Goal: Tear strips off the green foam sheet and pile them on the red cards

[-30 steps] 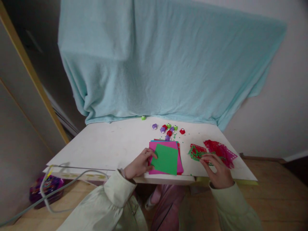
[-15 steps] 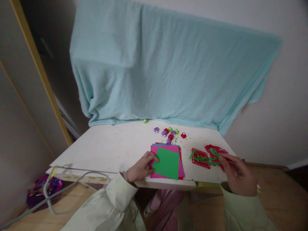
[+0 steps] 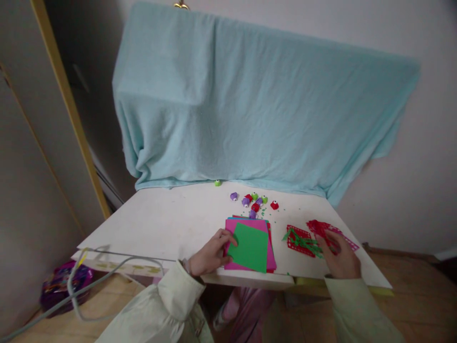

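Left hand (image 3: 210, 255) rests at the 9 o'clock edge of the green sheet (image 3: 252, 247), fingertips pinching that edge. The green sheet lies tilted atop a pink sheet (image 3: 271, 257) on the stack, near the front edge of the white table (image 3: 167, 224).

Right hand (image 3: 339, 259) sits on the punched paper scraps (image 3: 307, 238), red and green, at 3 o'clock from the stack; fingers curled over them, whether actually gripping cannot be told.

Small punches (image 3: 254, 201), purple, red and green, cluster at 12 o'clock from the stack. Blue cloth (image 3: 257, 109) hangs behind.
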Demonstrator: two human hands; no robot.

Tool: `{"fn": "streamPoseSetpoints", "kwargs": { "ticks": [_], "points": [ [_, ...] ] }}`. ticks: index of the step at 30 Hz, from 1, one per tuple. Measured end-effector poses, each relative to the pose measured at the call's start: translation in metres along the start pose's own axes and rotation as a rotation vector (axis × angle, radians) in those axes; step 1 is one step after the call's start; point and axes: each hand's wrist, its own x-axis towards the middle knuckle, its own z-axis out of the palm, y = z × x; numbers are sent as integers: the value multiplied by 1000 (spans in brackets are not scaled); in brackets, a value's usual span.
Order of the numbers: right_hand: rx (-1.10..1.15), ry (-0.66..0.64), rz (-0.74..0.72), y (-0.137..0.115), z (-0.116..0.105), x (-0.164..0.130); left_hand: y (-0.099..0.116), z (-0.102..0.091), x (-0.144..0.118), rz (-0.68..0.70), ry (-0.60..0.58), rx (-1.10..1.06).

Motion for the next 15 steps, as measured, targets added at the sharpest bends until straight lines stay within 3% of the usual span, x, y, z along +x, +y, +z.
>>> {"fn": "streamPoseSetpoints", "kwargs": {
  "ticks": [9,15],
  "points": [
    [-20,-61,-72,-61,-49,-20,2,0,0,-11,1,-26],
    [-27,-19,-106,-111,-95,0,2,0,-1,8,4,-43]
  ]
}}
